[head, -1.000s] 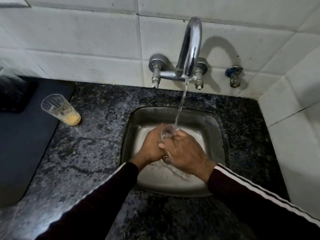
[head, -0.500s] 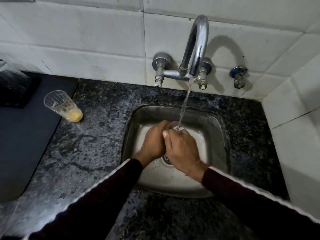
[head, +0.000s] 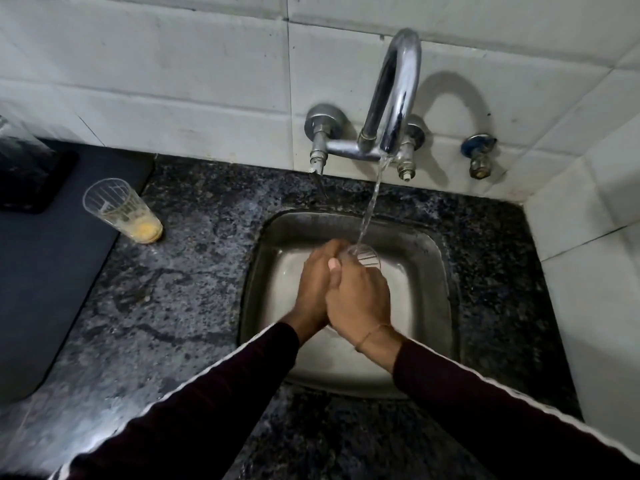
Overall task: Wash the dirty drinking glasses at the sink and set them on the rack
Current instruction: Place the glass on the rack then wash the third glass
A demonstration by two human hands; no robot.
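White tiled walls met in a corner behind a dark speckled stone counter (head: 166, 299), and a steel sink (head: 440, 271) was sunk into it in front of you. A chrome tap (head: 394, 98) arched out of the wall at 12 o'clock from the sink, and its stream of water (head: 369, 209) fell slantwise into the basin.

You held both hands together over the middle of the sink. Your left hand (head: 311, 289) and your right hand (head: 360, 299) were pressed side by side, fingers curled round a clear glass (head: 365, 255) between them. Only the glass's rim and upper wall showed, poking out past your fingertips at 12 o'clock from your knuckles; the rest sat hidden inside your grip. The water struck right at that rim. How your fingers lay on the far side of the glass could not be made out.

A second glass (head: 121, 211), tall and clear with yellow dregs in its base, stood on the counter at 10 o'clock from your hands, well apart from the sink. It sat just beside the edge of a dark mat (head: 52, 289) that covered the counter at 9 o'clock. A capped pipe stub (head: 479, 157) stuck out of the wall at 3 o'clock from the tap.
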